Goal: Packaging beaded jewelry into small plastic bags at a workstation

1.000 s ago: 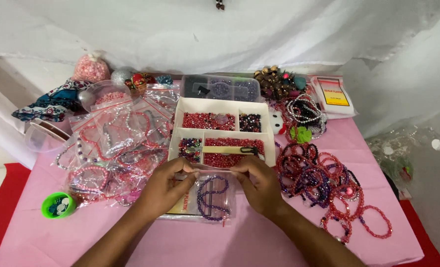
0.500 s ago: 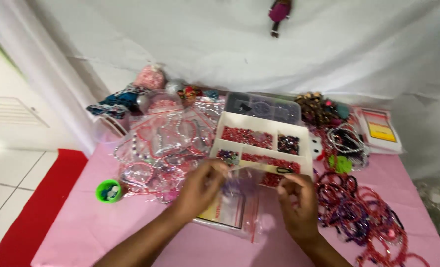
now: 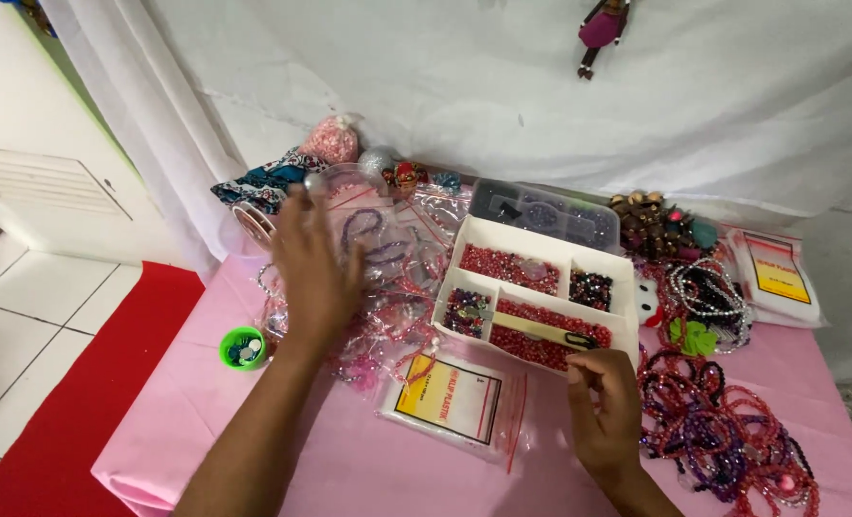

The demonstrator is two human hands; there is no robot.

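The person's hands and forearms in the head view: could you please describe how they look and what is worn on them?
Both the left hand and the right hand are bare: no gloves, and no rings, watch or bracelets that I can see. The forearms are uncovered as far as the frame's lower edge, with no sleeves in view.

- We see the divided bead tray (image 3: 552, 251) at the middle of the table (image 3: 349, 469), with a lidded organizer box (image 3: 544, 212) just behind it
- Left of the tray lies a heap of bagged bracelets (image 3: 387, 278), under our left hand (image 3: 313, 268)
- A small cup (image 3: 243, 348) sits at the near left of the heap
- A stack of flat bags (image 3: 448, 405) lies near the tray's front, our right hand (image 3: 606, 412) beside it
- Loose bracelets (image 3: 723, 431) pile at the right
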